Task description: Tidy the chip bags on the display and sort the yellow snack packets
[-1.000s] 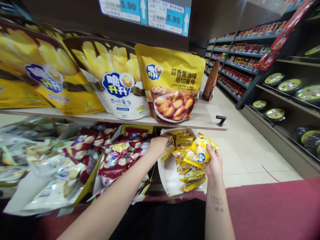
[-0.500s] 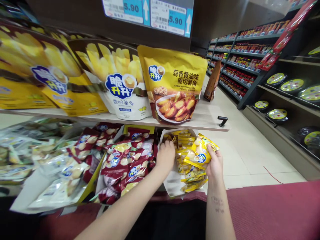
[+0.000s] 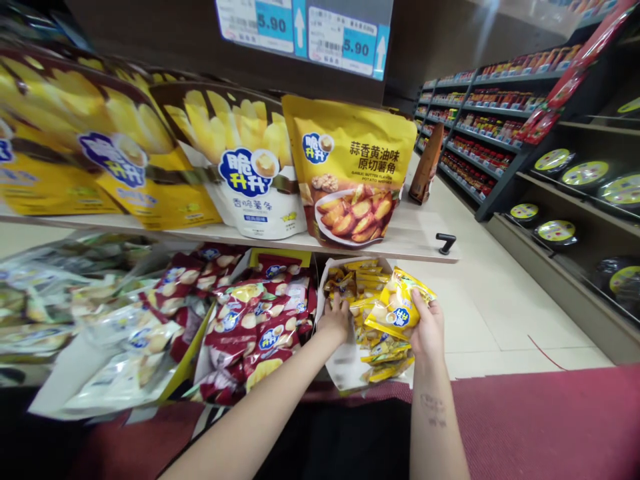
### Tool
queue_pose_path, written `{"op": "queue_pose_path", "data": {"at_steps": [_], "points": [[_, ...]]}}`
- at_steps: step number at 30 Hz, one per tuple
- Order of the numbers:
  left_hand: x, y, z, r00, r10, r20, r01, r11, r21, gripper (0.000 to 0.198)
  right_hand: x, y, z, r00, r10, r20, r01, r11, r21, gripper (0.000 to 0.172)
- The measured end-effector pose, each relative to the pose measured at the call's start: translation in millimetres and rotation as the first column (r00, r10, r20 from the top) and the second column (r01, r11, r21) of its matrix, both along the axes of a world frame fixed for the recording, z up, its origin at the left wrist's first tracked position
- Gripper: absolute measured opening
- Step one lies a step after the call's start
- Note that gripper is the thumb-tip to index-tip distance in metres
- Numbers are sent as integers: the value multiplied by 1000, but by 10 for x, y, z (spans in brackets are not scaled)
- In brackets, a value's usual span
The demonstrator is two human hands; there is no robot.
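Note:
My right hand (image 3: 427, 327) pinches a yellow snack packet (image 3: 395, 307) by its right edge, thumb on the front, above an open white box (image 3: 345, 367). Inside that box lie several yellow packets (image 3: 387, 352) in a stacked row. My left hand (image 3: 336, 321) reaches into the box's left side with its fingers apart, touching or just over some brownish packets (image 3: 343, 281) at the back. Its fingertips are partly lost among them. Left of this box, dark red snack packets (image 3: 240, 320) fill another box.
A shelf board (image 3: 420, 233) above the boxes carries standing pouches, among them a yellow potato wedge pouch (image 3: 355, 173). A black peg (image 3: 445, 242) sticks up near the board's corner. White packets (image 3: 120, 353) lie at left. Stocked shelves (image 3: 480, 127) line the right; red carpet (image 3: 540, 420) lies below.
My left hand has moved slightly down and its fingers have spread, uncovering the brownish packets. The right hand still holds the yellow packet, nearly in the same place. The view has shifted slightly.

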State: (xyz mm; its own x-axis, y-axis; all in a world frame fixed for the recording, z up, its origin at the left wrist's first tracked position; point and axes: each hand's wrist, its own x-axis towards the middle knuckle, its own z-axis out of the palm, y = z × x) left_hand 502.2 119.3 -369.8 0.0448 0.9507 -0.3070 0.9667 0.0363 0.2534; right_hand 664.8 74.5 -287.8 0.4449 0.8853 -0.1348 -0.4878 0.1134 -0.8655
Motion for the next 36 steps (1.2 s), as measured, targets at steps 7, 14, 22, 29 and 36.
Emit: {"op": "queue_pose_path", "data": {"at_steps": [7,14,22,29,36], "points": [[30,-32,132,999,34,-21,-34,999,16,50,-22,6,-4,1000,2,6,-2,1000,-1,56],[-174,-88,654,998,1,57,-3,999,40,43,-11,14,-48,996,64,53,-65,998,13,54],[-327,-453,758,541,-162,825,-105,960,258,44,-227,-41,-75,887,347,304,-381,923,57,37],[-599,-487,737,688,186,701,-575,729,372,17,-137,74,-269,142,198,970,-380,916,-131,49],[-510,-457,630,856,77,511,-346,820,457,25,-193,72,-317,-308,310,899,-115,926,-359,39]]}}
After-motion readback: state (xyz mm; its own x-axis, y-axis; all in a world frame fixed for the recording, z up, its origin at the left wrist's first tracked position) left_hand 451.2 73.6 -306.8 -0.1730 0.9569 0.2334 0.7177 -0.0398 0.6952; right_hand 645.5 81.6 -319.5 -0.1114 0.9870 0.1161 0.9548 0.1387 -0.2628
